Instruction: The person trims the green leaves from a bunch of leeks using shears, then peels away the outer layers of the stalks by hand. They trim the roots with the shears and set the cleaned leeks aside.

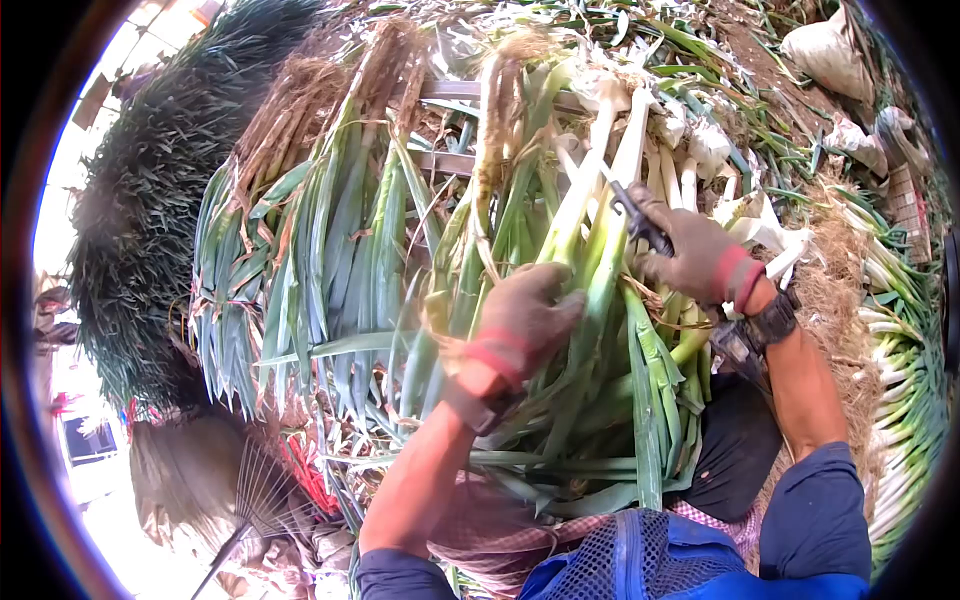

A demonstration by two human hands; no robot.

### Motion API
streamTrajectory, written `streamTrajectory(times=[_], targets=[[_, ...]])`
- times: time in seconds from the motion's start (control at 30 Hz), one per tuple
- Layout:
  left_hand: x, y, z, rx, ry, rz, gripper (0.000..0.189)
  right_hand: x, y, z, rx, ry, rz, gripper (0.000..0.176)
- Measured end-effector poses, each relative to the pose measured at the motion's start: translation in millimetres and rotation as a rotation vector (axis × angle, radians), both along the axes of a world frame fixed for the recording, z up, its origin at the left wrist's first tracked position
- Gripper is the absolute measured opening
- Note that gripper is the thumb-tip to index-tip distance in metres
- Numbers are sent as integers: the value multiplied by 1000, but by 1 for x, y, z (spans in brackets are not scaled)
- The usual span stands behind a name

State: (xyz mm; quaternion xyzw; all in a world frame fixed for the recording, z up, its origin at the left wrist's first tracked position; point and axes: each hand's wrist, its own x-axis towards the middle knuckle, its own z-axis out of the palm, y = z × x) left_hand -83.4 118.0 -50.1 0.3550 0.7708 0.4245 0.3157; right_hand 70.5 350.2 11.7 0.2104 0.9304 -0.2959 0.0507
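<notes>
Long green leeks (605, 265) with white stems lie across my lap, their white ends pointing away from me. My left hand (530, 315), in a brown glove with a red cuff, is closed around leek stalks below the white part. My right hand (690, 250), gloved the same way, grips a black blow gun (642, 222) with a thin tip aimed at the white stems. Its fingers hide part of the handle. Left of my hands, uncleaned leeks (345, 215) with brown, dirty roots hang over a metal bar (450, 90).
Stripped white leeks and peelings (690, 150) lie beyond my hands. A row of clean leeks (895, 440) runs along the right. Dark green leek tops (170, 190) are heaped at left, above a wire rake (265, 490). A pale sack (828, 55) sits at top right.
</notes>
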Motion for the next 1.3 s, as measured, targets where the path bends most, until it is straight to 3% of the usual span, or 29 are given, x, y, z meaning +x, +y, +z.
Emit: streamTrajectory(times=[0.03,0.1,0.13,0.17,0.27,0.37,0.5,0.63,0.7,0.77,0.9,1.03,1.3], targets=[[-5,-9,13,10,-35,55,33,2,-10,-3,-6,97,62,80],[-17,-24,2,98,-251,247,30,0,-28,-3,-47,8,206,85],[-25,-26,13,65,-304,287,27,-13,-44,26,-132,-201,205,88],[-37,-32,11,56,-340,320,26,-16,-51,21,-88,-153,249,87],[-69,-45,-5,13,-95,409,25,-39,-59,19,-90,-179,212,86],[-87,-61,-23,-104,101,470,29,-58,-83,34,-178,-320,354,85],[-92,-67,-35,-225,252,435,33,-90,-89,29,-64,-389,328,84],[-90,-67,-24,-229,424,403,34,-96,-98,28,-111,-396,424,85],[-91,-64,-22,-227,410,417,32,-115,-94,34,-109,-563,297,88],[-92,-64,-23,-233,404,424,31,-117,-89,28,-23,-412,325,88],[-93,-64,-23,-302,347,401,30,-117,-90,16,-8,-383,387,87],[-98,-54,-22,-456,205,321,34,-151,-72,11,109,-372,218,82],[-107,-33,-45,-498,491,212,51,-216,-31,-27,204,-255,124,71]])
